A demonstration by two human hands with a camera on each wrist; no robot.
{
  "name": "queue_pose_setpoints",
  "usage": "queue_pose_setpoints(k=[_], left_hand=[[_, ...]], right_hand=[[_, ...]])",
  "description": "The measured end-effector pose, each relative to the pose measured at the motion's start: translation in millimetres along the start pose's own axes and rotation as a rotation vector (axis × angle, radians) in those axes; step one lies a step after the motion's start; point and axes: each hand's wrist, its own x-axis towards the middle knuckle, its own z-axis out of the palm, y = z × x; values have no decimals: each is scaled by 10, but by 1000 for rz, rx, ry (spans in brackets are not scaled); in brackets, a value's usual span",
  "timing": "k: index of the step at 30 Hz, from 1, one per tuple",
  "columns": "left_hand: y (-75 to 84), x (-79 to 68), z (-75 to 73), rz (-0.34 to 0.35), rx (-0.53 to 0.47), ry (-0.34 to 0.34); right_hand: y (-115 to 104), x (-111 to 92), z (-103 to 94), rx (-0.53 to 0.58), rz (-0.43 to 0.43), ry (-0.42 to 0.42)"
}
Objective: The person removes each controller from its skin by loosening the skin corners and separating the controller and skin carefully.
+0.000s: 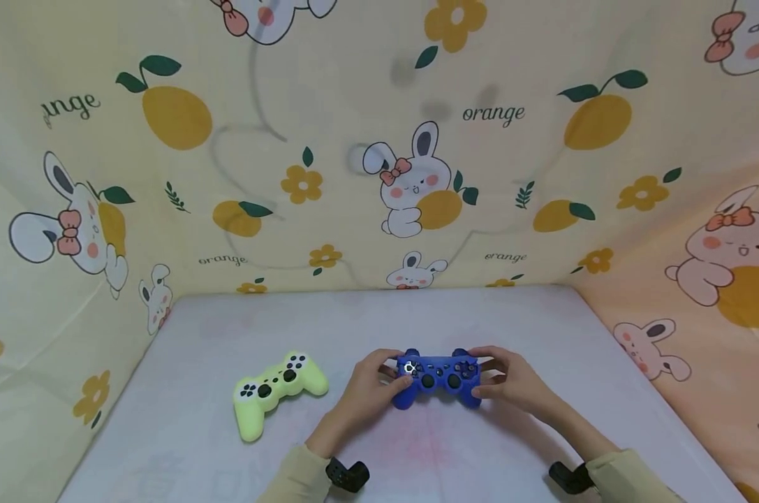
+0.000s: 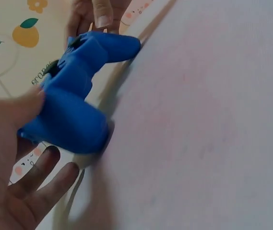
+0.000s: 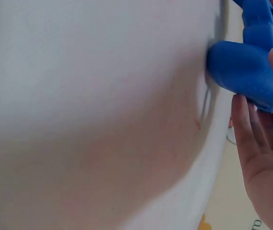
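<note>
A blue game controller is held between both hands, its two thumbsticks and buttons showing in the head view. My left hand pinches its left end, the thumb on the front by the direction buttons and a finger at the top edge. On the other end my right hand grips with the thumb near the right handle and fingers behind. In the left wrist view the controller is seen from its handle side, low over the table. The right wrist view shows the thumb and fingers around its right handle.
A pale green game controller lies at an angle on the white tabletop, left of the left hand. Cloth walls printed with rabbits and oranges enclose the back and sides. Black wrist devices sit at both sleeves.
</note>
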Motion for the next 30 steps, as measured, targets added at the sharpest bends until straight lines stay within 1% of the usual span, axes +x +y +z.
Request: queue_pose_setpoints(k=[2,5,8,11,14,18,20,23,27,30], left_hand=[[-15,-3,-24,-2,-12,-37],[-36,1,-48,-16,1,-65],[-62,12,-58,-39,15,-76],[-84,28,-63,-51,29,-94],[-102,48,-66,-62,39,-124],[-120,81,-59,-69,29,-153],[-127,96,-52,-63,19,-155],[-142,110,-48,-47,6,-142],[-167,112,-38,-22,28,-96],[-187,112,-23,-10,48,-61]], right_hand=[[33,15,-2,-9,-29,-15],[67,49,-2,-8,-54,-28],[93,96,-16,-1,-62,-59],[113,152,-45,10,-53,-95],[136,203,-86,4,-62,-138],[152,252,-134,-27,-85,-168],[158,271,-152,-36,-101,-175],[165,292,-163,-23,-107,-176],[190,312,-153,2,-73,-158],[200,309,-140,-7,-47,-141]])
